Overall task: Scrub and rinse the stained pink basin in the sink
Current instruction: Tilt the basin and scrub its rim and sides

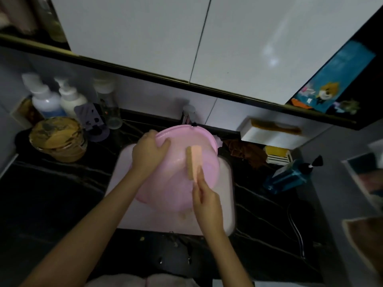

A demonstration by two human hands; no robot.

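— Both hands busy?
— Yes: the left hand curls over the rim of the basin, holding it tilted in the sink, mid-desk. The right hand pinches a sponge by its lower end, pad against the inner wall.
— Which step?
— Scrubbing, I'd judge; the rinse comes later. Next calls for firm strokes while the left hand steadies the rim.

Pink basin under our left hand; peach, tan-edged sponge above our right hand; black, pale-veined countertop beyond.
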